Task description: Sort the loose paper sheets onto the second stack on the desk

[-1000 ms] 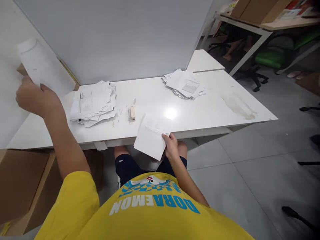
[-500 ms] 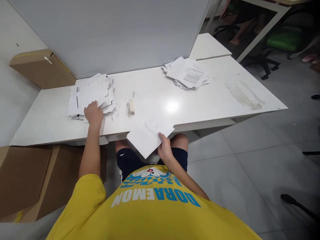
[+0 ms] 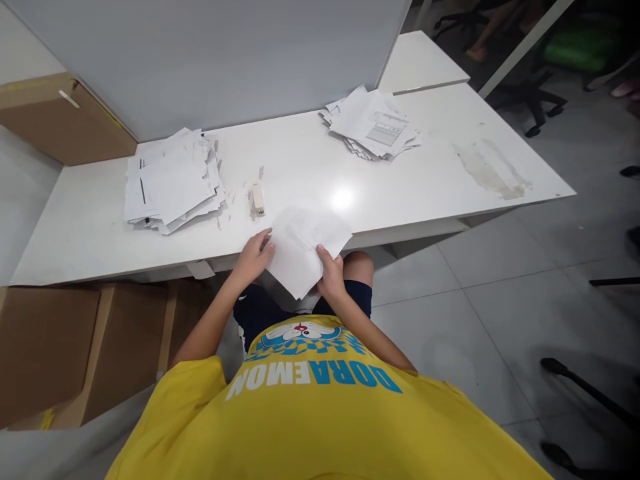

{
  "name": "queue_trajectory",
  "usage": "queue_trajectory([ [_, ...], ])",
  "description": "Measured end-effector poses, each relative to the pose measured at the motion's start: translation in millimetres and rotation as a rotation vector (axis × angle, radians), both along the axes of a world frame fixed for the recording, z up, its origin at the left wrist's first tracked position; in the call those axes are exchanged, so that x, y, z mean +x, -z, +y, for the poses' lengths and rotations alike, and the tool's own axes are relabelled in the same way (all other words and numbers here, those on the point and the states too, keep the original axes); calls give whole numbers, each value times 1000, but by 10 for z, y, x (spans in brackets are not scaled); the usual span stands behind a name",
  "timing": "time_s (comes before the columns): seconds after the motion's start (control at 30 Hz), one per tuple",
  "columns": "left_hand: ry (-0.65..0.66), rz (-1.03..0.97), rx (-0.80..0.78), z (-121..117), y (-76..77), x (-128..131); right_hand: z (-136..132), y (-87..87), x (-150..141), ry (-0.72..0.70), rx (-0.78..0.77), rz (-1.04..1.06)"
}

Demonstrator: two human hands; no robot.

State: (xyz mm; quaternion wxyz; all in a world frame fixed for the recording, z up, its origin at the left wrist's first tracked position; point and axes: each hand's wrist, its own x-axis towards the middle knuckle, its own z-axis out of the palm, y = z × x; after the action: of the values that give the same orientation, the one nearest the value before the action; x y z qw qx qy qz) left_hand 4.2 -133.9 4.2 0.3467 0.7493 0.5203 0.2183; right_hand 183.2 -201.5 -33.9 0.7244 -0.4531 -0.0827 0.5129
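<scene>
My right hand (image 3: 331,275) is closed on printed paper sheets (image 3: 305,250) at their near right edge, thumb on top, over my lap at the desk's front edge. My left hand (image 3: 255,257) is at the left edge of these sheets, its thumb and fingers apart and slightly curled. I cannot tell whether its fingertips touch the paper. Beyond it, a small cream stapler-like object (image 3: 257,199) lies on the desk. A thick, uneven paper stack (image 3: 175,180) lies to the left, and a smaller paper stack (image 3: 373,127) lies at the back right.
The white desk (image 3: 290,160) runs along a grey partition (image 3: 240,60). A cardboard box (image 3: 85,127) leans at the back left corner, and larger cardboard boxes (image 3: 125,347) stand below on my left. Office chairs, one with a green seat (image 3: 575,53), are on the tiled floor to the right.
My left hand has left the left paper stack and moved right to the edge of the held sheets. My right hand keeps hold of them. The camera view has shifted slightly.
</scene>
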Motion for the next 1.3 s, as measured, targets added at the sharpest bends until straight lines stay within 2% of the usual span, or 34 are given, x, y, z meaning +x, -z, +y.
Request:
queue_trajectory([
  [0.1,93,-256,-238,55,-77,29,-25,-70,69,22,13,-46],
  [0.2,107,-364,-367,77,-155,49,-50,-105,123,33,13,-60],
  [0.37,18,-347,-286,114,-179,107,-143,-101,204,-192,48,-116],
  [0.5,119,-199,-228,217,-197,95,-176,-76,318,-283,27,-166],
  [0.57,133,-107,-158,340,-223,62,-144,-42,325,-259,53,-192],
  [0.67,39,-7,124,647,-239,-14,-42,52,177,-82,76,-252],
  [0.77,-77,68,457,988,-165,-107,96,174,-91,41,56,-238],
  [0.83,-92,86,553,1141,-73,-164,182,229,-249,36,41,-205],
  [0.93,7,46,470,1218,53,-230,270,238,-376,18,26,-158],
  [1.03,79,-23,338,1206,111,-268,299,199,-403,33,33,-108],
  [1.3,103,-111,213,1201,127,-273,263,117,-376,17,70,-128],
])
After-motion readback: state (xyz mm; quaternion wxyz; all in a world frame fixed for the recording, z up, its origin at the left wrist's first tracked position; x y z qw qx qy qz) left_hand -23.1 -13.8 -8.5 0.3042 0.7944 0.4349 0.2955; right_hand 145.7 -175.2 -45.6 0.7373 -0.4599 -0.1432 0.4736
